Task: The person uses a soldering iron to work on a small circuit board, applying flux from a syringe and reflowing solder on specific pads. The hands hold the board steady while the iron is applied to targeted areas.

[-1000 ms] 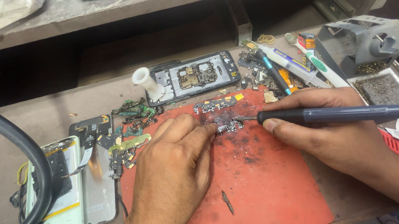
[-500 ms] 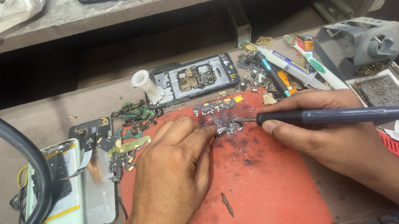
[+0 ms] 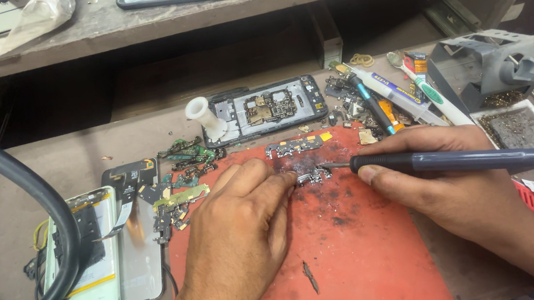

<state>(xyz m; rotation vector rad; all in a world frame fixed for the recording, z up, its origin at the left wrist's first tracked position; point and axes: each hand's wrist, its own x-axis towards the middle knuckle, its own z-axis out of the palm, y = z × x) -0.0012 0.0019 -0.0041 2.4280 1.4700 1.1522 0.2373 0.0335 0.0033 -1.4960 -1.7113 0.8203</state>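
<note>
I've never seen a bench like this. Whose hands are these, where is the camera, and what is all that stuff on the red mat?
The camera sits on the person's head, looking down at their own two bare hands. The right hand grips a dark soldering iron like a pen, its tip at a small circuit board on the red mat. The left hand rests flat, its fingertips at that board. An opened phone lies behind, a pale green phone back at left, and tubes and tools at right.
</note>
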